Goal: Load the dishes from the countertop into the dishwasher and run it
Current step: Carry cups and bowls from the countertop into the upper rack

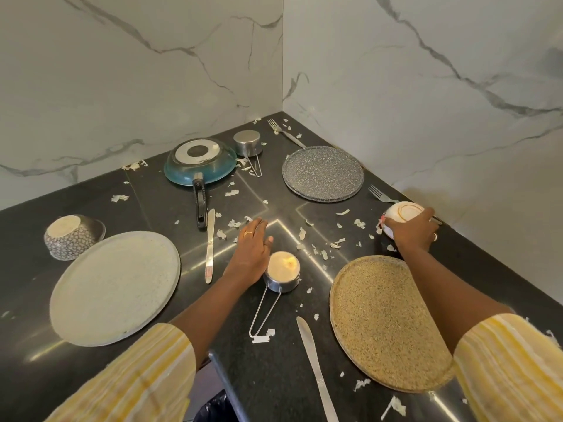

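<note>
Black countertop (146, 190) in a marble corner, littered with pale scraps (338, 242). Right hand (411, 229) at 3 o'clock, fingers curled over an upturned white bowl (402, 210) and gripping it; a fork (380, 195) lies just beyond, at the bowl's 11 o'clock. Left hand (251, 251) near centre, fingers straight and together, holding nothing; contact with the counter cannot be told. Steel cup (281, 271), upside down with wire handle, just beside that hand at its 4 o'clock. Tan plate (387, 324) at 5 o'clock, white plate (114, 287) at 8, patterned bowl (71, 236) inverted at 9, touching the white plate's rim. Blue pan (199, 162) inverted at 11, second steel cup (247, 142) beside it, grey plate (323, 173) at 1. One knife (210, 245) left of the left hand, another (316, 370) at 6.
</note>
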`<state>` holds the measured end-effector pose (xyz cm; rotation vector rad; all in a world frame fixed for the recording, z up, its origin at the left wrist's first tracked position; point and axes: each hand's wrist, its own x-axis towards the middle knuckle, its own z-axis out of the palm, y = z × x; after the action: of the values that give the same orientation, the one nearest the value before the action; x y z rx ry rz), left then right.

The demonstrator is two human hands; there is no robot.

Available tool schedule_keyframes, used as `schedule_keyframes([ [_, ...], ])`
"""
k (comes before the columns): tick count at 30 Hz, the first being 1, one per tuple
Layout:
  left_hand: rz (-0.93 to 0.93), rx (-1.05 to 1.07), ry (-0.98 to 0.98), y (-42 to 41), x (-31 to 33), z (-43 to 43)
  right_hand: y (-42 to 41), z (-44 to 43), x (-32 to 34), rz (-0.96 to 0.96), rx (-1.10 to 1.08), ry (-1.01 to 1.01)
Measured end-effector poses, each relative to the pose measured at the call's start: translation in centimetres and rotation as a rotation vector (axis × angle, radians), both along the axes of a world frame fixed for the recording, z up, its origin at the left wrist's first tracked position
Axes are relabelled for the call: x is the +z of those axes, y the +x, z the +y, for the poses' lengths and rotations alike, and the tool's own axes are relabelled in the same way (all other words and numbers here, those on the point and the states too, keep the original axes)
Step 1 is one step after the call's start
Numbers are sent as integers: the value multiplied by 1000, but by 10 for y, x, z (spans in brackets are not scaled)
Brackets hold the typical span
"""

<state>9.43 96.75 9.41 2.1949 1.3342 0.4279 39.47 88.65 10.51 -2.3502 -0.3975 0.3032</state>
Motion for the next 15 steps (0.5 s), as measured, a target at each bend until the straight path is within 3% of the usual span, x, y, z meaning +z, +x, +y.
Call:
schedule_keyframes([
  [7, 2, 154, 55, -53, 8, 13, -53, 16, 7, -146, 75, 129],
  [12, -33, 505, 96, -120, 20, 46, -120, 41, 11, -206, 211, 160],
  [15, 70, 711, 123, -166, 22, 69, -160, 56, 11, -233, 286, 179],
])
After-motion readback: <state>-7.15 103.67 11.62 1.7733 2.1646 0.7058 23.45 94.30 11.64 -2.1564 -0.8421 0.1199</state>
